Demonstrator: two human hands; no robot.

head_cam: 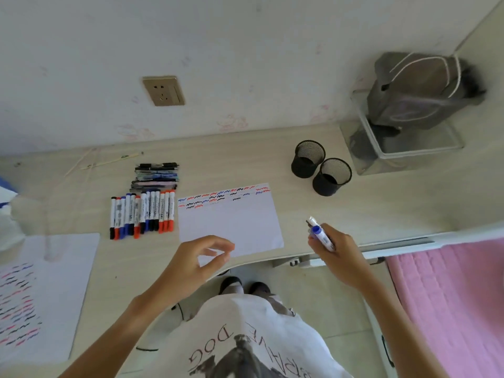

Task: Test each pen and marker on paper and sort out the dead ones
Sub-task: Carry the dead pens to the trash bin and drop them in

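My right hand [336, 256] grips a white marker with a blue cap [320, 233], its end pointing up and away from me, just right of the test paper [231, 222]. That sheet lies in the middle of the desk, with red, blue and black squiggles along its far edge. My left hand [203, 259] hovers over the sheet's near edge, fingers loosely curled, thumb and forefinger close together, holding nothing. A row of several capped markers [140, 214] lies left of the sheet, and a pile of pens [156, 174] sits behind them.
Two black mesh pen cups [320, 167] stand at the back right. A second scribbled sheet [41, 293] lies at the left. A grey bag in a clear bin [409, 105] sits in the far right corner. A pink bedcover [450, 309] borders the desk's right side.
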